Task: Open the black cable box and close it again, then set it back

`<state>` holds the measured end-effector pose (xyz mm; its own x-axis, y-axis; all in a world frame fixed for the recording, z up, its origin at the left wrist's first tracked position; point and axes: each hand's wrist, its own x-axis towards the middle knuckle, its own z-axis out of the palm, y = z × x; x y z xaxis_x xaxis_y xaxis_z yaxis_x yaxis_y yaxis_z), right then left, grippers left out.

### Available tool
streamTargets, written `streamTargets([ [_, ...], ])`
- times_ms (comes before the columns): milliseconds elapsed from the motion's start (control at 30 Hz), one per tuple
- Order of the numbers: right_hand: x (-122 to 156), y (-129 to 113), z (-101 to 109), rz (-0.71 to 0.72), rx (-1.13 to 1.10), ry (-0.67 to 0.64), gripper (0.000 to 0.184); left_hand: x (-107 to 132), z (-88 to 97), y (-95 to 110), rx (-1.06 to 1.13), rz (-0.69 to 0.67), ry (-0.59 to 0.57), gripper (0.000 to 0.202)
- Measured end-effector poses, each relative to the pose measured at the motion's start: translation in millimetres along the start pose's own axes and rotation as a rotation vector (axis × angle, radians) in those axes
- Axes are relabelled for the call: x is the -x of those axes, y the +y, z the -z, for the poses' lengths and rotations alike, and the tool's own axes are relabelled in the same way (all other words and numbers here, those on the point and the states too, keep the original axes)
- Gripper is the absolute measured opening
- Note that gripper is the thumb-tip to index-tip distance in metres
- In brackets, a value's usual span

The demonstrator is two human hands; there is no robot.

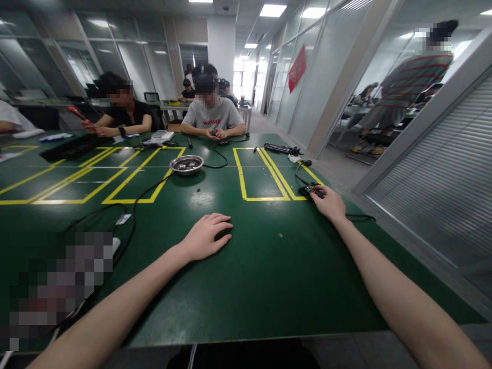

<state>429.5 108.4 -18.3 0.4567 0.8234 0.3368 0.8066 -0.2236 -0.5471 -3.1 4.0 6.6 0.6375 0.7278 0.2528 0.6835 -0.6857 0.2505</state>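
Observation:
My left hand (205, 237) lies palm down on the green table (246, 287), fingers loosely stretched and holding nothing. My right hand (328, 203) reaches to the right side of the table and its fingers close around a small black device (310, 190) with coloured buttons and a cable. The device sits at the corner of a yellow taped rectangle (261, 174).
A metal bowl (186, 164) with small parts stands mid-table, with black cables (130, 220) running left. A black tool (282, 149) lies farther right. Two seated people work across the table. Another person stands at right behind the glass wall.

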Motion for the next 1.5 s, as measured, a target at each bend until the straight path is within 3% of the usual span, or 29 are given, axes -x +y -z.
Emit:
streamTargets([
  [167, 27.1, -36.4, -2.5, 0.176, -0.128, -0.165, 0.041, -0.3, 1.3, 1.4, 0.013, -0.003, 0.002, 0.029],
  [300, 76.9, -81.1, -5.3, 0.475, -0.325, -0.421, 0.041, -0.5, 1.9, 2.9, 0.028, 0.003, 0.017, 0.027],
  [433, 131.8, -117.6, 3.8, 0.852, -0.536, -0.753, 0.04, -1.0, 7.1, 8.5, 0.077, -0.004, 0.155, 0.028],
  [500, 149.8, -127.6, 9.1, 0.952, -0.601, -0.926, 0.042, -0.8, 11.2, 11.2, 0.103, -0.041, 0.186, 0.033],
  [567, 158.3, -131.6, 11.4, 1.0, -0.635, -0.988, 0.043, -0.3, 14.6, 11.6, 0.124, -0.098, 0.158, 0.033],
  [667, 158.0, -129.5, 8.4, 1.022, -0.637, -0.932, 0.046, 0.1, 16.6, 6.3, 0.126, -0.11, 0.072, 0.032],
  [800, 151.2, -124.1, 1.7, 1.028, -0.565, -0.777, 0.045, -1.4, 18.8, -6.1, -0.013, 0.042, 0.083, 0.04],
  [933, 148.6, -124.3, 0.8, 1.053, -0.535, -0.762, 0.041, -1.9, 27.4, -15.1, -0.28, 0.314, 0.095, 0.038],
  [1033, 148.4, -125.4, 1.9, 1.055, -0.528, -0.762, 0.04, 1.7, 35.8, -20.6, -0.427, 0.57, -0.013, 0.036],
  [1133, 149.1, -125.7, 1.7, 1.056, -0.518, -0.752, 0.04, 6.1, 42.2, -25.5, -0.446, 0.678, -0.119, 0.034],
  [1300, 150.9, -125.6, -2.4, 0.999, -0.452, -0.675, 0.039, 7.0, 39.6, -17.4, -0.314, 0.536, -0.124, 0.024],
  [1400, 150.3, -125.6, -4.8, 0.948, -0.428, -0.647, 0.038, 3.9, 26.6, -0.4, -0.121, 0.454, -0.033, 0.038],
  [1500, 148.9, -125.1, -5.6, 0.957, -0.435, -0.659, 0.037, 0.1, 10.2, 15.5, 0.021, 0.253, 0.072, 0.047],
])
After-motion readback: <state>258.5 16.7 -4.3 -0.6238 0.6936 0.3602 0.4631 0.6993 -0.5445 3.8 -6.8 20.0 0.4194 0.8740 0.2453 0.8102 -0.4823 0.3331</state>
